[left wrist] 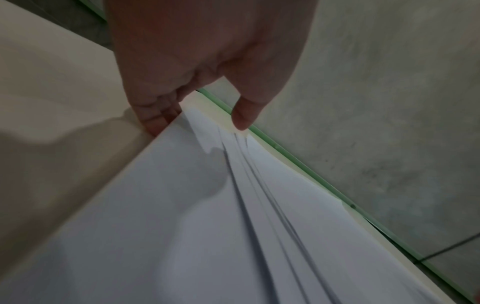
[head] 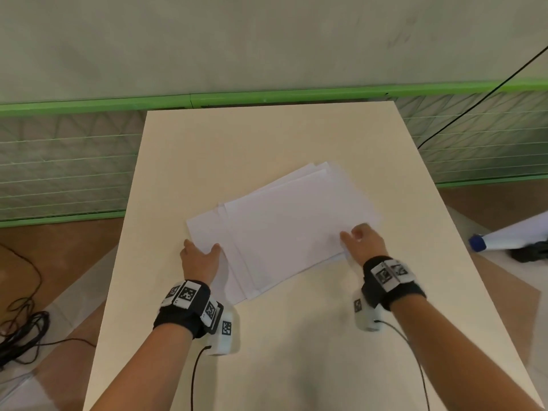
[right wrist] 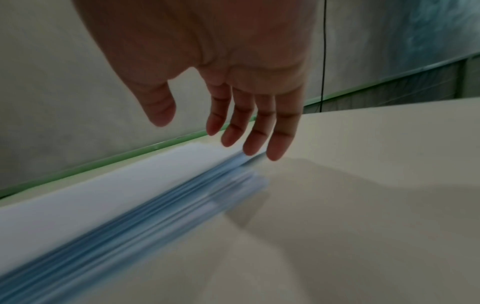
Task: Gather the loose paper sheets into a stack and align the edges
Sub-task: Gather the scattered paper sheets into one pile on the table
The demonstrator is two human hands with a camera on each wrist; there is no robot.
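Several white paper sheets (head: 290, 229) lie fanned and skewed in a loose pile on the beige table (head: 267, 137). My left hand (head: 201, 248) is at the pile's left near edge. In the left wrist view its fingers (left wrist: 153, 123) press against the edge of the lowest sheet (left wrist: 182, 226), and the thumb hovers just above the paper. My right hand (head: 354, 234) is at the pile's right near corner. Its straight fingers (right wrist: 249, 144) touch the offset sheet edges (right wrist: 103, 185), with the thumb held off the paper.
A green-framed mesh fence (head: 59, 173) runs behind the table. Black cables (head: 23, 321) lie coiled on the floor at the left. A white roll with a blue cap (head: 504, 235) lies on the floor at the right. Bare tabletop surrounds the pile.
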